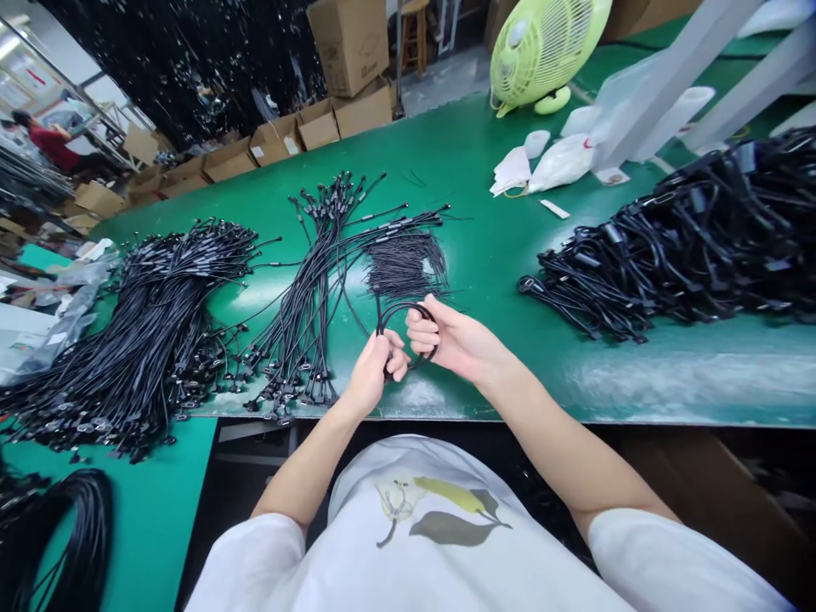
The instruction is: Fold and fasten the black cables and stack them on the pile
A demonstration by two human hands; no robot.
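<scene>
A black cable (pixel 400 308) is bent into a coil between my two hands, just above the front of the green table. My left hand (pixel 376 365) is closed round the left side of the coil, where the loops come together. On the right side, my right hand (pixel 446 336) has its fingers curled round the loops. Right beyond the coil lies a pile of short black twist ties (pixel 405 265). A loose bundle of straight black cables (pixel 319 280) with small connectors spreads to the left of my hands.
A larger heap of black cables (pixel 166 314) covers the table's left part. Coiled, tied cables (pixel 688 229) are piled at the right. A yellow-green fan (pixel 541 55) and white plastic bags (pixel 561 161) stand farther back, near grey posts (pixel 663 85). Cardboard boxes (pixel 274 140) line the far edge.
</scene>
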